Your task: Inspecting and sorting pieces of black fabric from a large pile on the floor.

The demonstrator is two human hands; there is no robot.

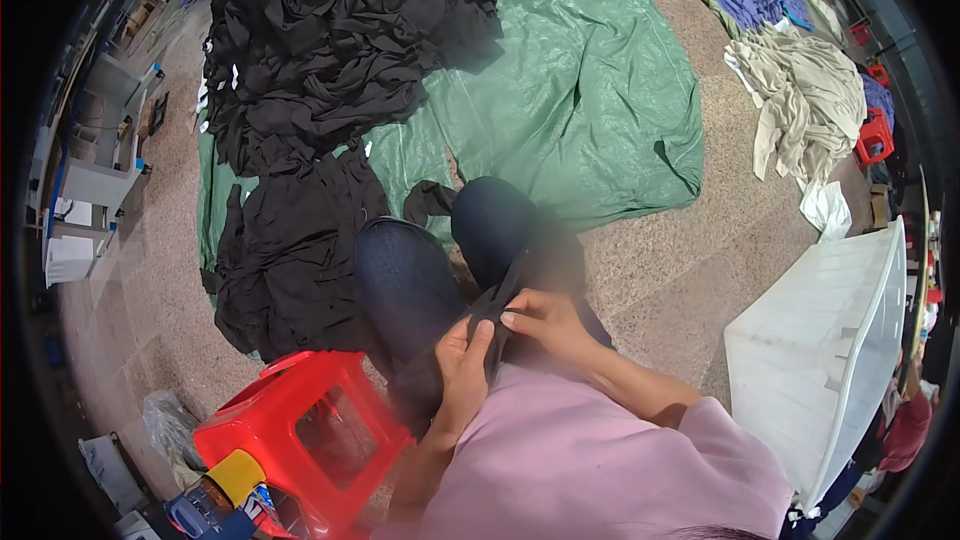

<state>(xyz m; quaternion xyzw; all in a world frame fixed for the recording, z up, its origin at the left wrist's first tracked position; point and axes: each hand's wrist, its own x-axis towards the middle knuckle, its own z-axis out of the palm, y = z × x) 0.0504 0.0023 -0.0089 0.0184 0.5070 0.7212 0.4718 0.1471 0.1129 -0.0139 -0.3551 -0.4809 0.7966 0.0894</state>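
Pink shirt [600, 460] is seen closest. Black cloth [548, 268] is held by the knees [408, 275], pinched in thumb and fingers of left hand [464, 368] and right hand [552, 326]. Green sheet's [580, 70] left edge is heaped with black garments [330, 50].

Black cloth [512, 283], plain and pretty matte, was draped kinda messily over a pair of dark jeans [405, 275]. A narrow bit was pinched up into a fold, with looser, rumpled fabric on either side.
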